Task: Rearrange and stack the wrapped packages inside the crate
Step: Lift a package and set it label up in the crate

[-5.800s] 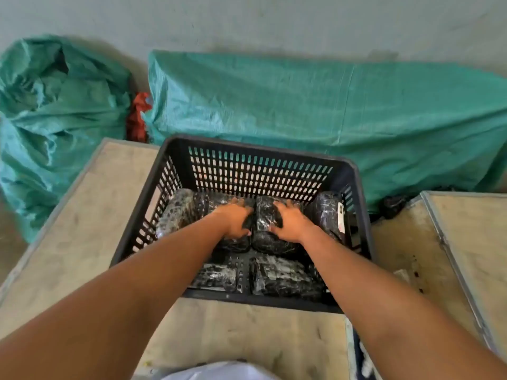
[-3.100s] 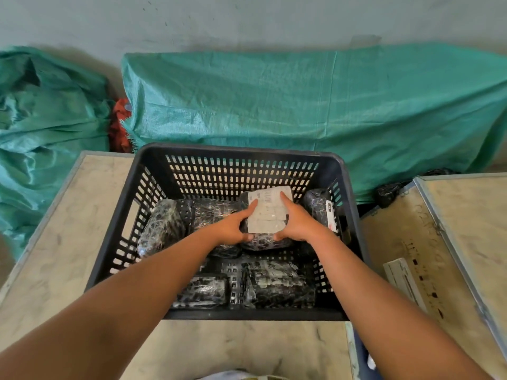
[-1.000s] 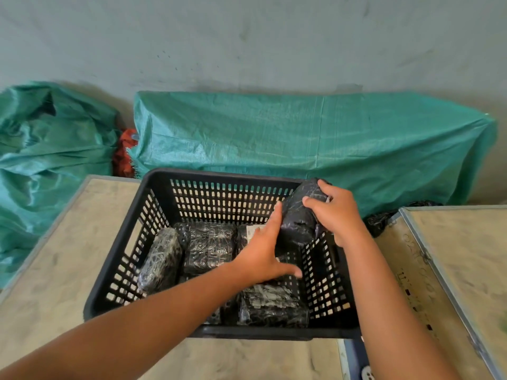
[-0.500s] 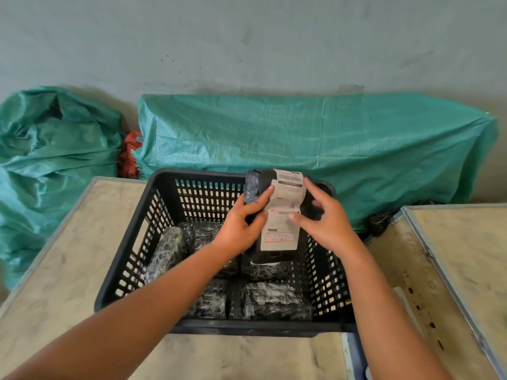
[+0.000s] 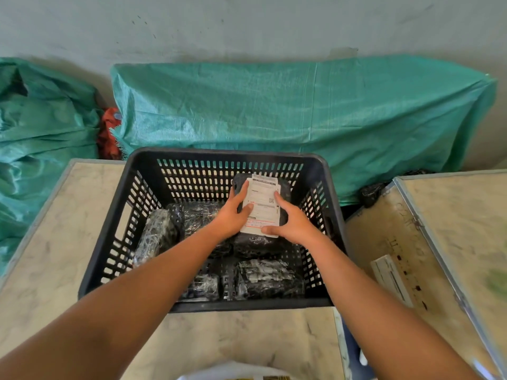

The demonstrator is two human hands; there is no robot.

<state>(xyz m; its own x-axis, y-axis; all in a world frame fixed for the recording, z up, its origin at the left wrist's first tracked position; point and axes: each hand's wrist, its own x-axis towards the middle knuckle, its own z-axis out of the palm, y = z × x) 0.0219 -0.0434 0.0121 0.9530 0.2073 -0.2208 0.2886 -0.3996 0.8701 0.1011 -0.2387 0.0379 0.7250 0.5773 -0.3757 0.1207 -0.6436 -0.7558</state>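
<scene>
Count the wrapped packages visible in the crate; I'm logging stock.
5 clearly visible: labelled one held, far right; two at far left; two near front. Others likely hidden beneath the held one.

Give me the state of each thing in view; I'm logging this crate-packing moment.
Crate: open-topped, upright on the table, partly filled.
Labelled package: label side up, held by both hands above other packages.
Left hand: grip closed on the labelled package's left side.
Right hand: grip closed on its right side.
Leftmost package: leaning against the crate's left wall.
Front packages: lying flat on the crate floor.
</scene>
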